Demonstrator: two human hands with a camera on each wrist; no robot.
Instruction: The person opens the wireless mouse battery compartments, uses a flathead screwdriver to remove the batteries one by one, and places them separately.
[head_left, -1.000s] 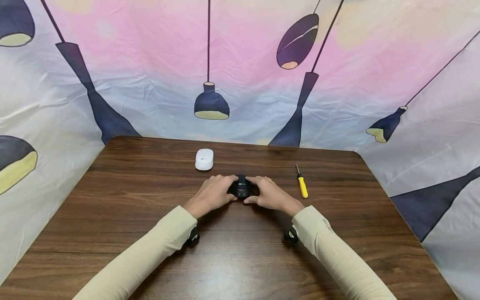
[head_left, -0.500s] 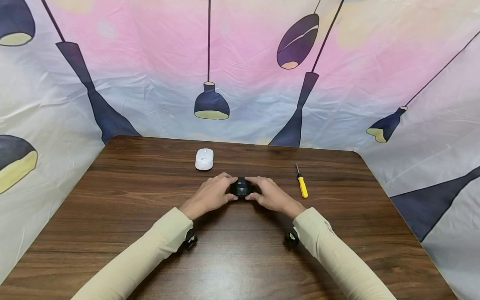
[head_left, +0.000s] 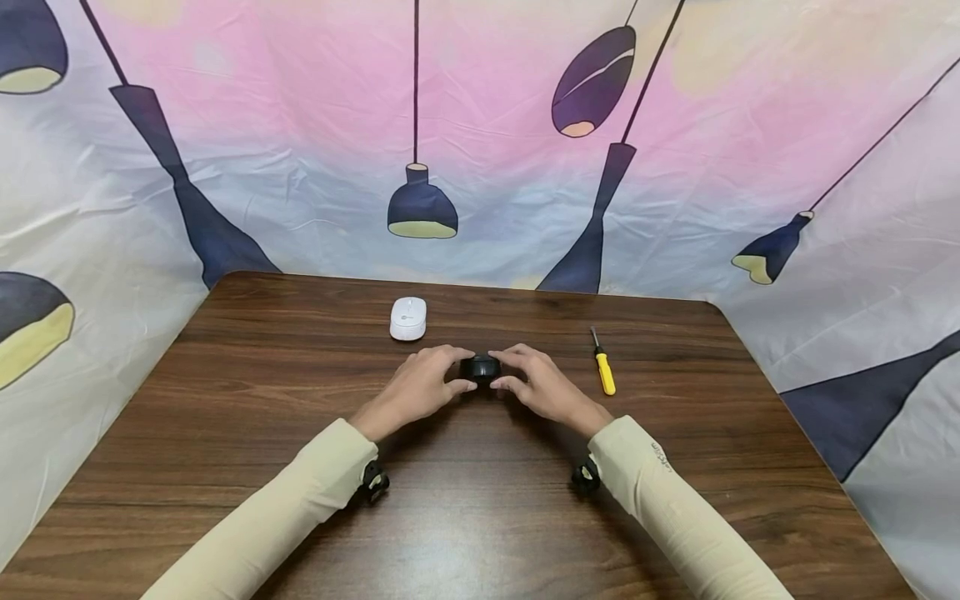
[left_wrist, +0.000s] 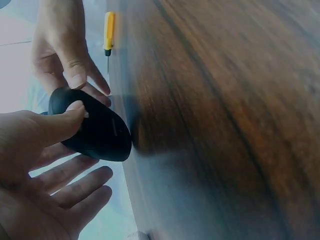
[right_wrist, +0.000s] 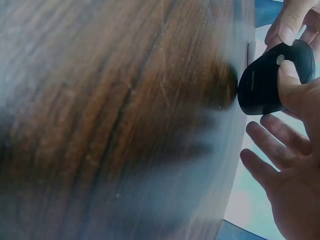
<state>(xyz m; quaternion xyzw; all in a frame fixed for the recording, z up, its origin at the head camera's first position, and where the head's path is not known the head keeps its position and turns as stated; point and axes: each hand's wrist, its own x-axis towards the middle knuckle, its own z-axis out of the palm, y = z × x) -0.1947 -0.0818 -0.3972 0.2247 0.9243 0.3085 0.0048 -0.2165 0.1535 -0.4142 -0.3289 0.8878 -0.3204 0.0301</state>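
A black computer mouse (head_left: 481, 367) is held between my two hands near the middle of the table. It stands tilted up on edge, one end at or very near the tabletop. My left hand (head_left: 420, 385) pinches its left side between thumb and fingers, the other fingers spread. On the opposite side, my right hand (head_left: 543, 390) pinches it in the same way. Both wrist views show the thumbs lying on the face of the mouse (left_wrist: 102, 132) turned toward me. A small pale round spot marks that face in the right wrist view.
A white computer mouse (head_left: 408, 319) lies beyond my left hand. To the right of my right hand is a yellow-handled screwdriver (head_left: 604, 371), tip pointing away. The dark wooden table (head_left: 300, 333) ends at a printed cloth backdrop (head_left: 495, 208) behind.
The black mouse has tipped up, so its logo-bearing top has turned out of sight and its near side faces me. Both hands have turned with it and shifted slightly away from me.
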